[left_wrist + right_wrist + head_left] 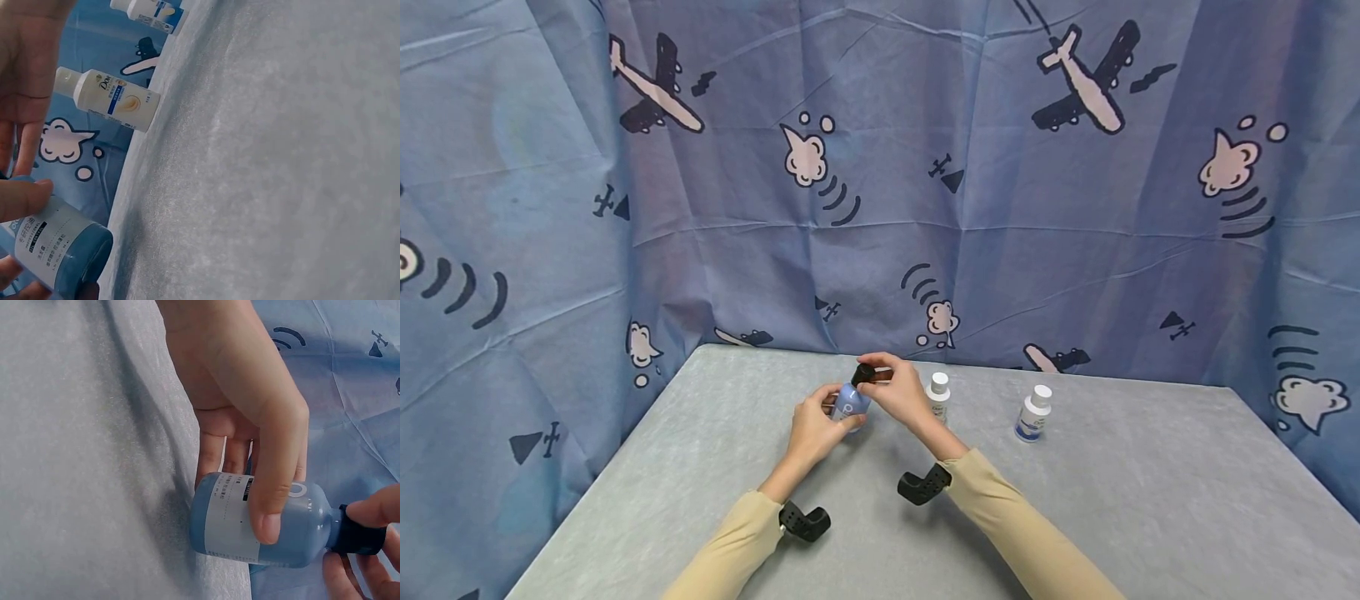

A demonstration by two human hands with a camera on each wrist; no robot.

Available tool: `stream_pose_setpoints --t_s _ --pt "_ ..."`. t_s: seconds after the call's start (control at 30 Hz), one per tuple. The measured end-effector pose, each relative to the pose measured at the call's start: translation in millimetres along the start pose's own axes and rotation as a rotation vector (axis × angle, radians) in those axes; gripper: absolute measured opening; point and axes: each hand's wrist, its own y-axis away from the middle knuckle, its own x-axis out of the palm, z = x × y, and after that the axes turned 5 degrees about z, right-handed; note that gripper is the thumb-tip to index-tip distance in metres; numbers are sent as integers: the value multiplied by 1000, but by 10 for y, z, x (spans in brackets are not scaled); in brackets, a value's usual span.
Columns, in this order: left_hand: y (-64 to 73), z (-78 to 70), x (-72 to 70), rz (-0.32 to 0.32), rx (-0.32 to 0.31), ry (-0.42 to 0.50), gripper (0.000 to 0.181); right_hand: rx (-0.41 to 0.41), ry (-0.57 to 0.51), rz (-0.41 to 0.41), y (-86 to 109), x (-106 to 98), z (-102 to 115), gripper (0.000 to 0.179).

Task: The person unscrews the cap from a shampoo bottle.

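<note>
1. Blue bottle [850,402]: it is in your left hand [815,428], tilted, left of the table's [1120,508] centre. Whether its base touches the table cannot be told.
2. Left hand: your fingers are curled round the bottle's body, thumb on the near side.
3. Right hand [900,395]: your thumb and fingers pinch the black cap [864,373], which sits at the neck.
4. Step in hand: judged to be work on the cap; whether you are loosening or tightening it cannot be told.
5. Next move: this probably calls for a firm left hold while your right fingers turn the cap in line with the neck; a slack hold could let the body spin along.
6. Surroundings: one white bottle [939,385] stands partly hidden by your right arm; another white bottle [1034,413] stands farther right, apart.
</note>
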Motion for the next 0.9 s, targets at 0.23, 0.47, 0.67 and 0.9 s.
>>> stream_pose_setpoints --t_s 0.23,0.47,0.67,0.9 --pt "7 12 -15 -12 12 -18 54 -17 -34 30 20 6 2 41" --pt "4 -5 -25 -12 18 -30 55 -9 14 12 21 10 -10 37" --pt "7 -1 -30 -12 45 -42 51 -3 41 9 6 -1 -14 32" --pt "0 6 -24 -25 68 -63 50 -42 16 4 15 -32 7 31"
